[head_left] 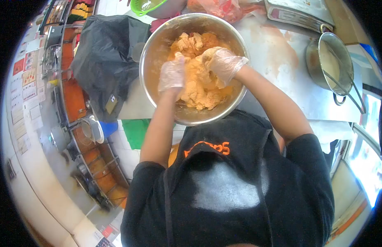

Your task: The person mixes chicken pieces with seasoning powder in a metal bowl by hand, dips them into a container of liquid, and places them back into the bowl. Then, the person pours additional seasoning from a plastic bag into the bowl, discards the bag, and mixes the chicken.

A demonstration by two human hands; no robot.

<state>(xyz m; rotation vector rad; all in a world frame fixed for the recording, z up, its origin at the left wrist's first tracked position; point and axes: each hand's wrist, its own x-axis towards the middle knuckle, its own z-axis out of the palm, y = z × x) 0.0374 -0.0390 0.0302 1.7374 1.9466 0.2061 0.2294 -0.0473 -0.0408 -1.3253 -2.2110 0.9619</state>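
Observation:
A large steel mixing bowl (144, 78) holds a heap of pieces coated in thick orange paste, which look like marinated chicken (199, 92). Both hands are inside the bowl, in clear plastic gloves. My left hand (172, 76) presses against the left side of the heap; its paste-covered fingers blend into the meat, so their grip is unclear. At the upper right of the heap, my right hand (224, 65) curls its smeared fingers around some chicken. Its fingertips are hidden in the orange mass.
A metal worktop (277, 82) with orange stains carries the bowl. To the right stands a steel pot (318, 61) with pale liquid and a long-handled tool. Black plastic (104, 53) drapes the left side. Behind are a green colander (148, 11), a red plastic bag (217, 9) and a metal scale-like device (298, 14).

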